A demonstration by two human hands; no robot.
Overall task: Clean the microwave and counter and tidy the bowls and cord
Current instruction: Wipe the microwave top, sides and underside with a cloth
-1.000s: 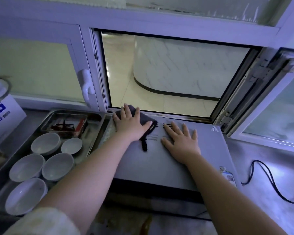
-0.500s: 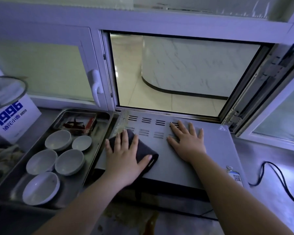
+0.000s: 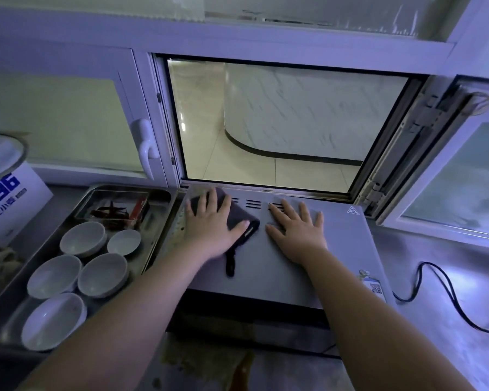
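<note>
You're pressing a dark cloth flat under your left hand, fingers straight and spread, on the microwave top near its back edge. Your right hand is lying open, palm down, just beside the cloth. Early stage, I'd say: only the top is getting wiped. The counter is looking untouched, bowls are sitting loose in the tray left of your left fingers, and the cord is trailing well right of your right fingers.

We are looking through an open window in a white frame. Beyond it, a pale tiled floor is glowing warmly beside a curved, marble-patterned wall. Frosted panes are flanking the opening, with a white handle on the left one. Bluish light is glinting off the steel desk.
</note>
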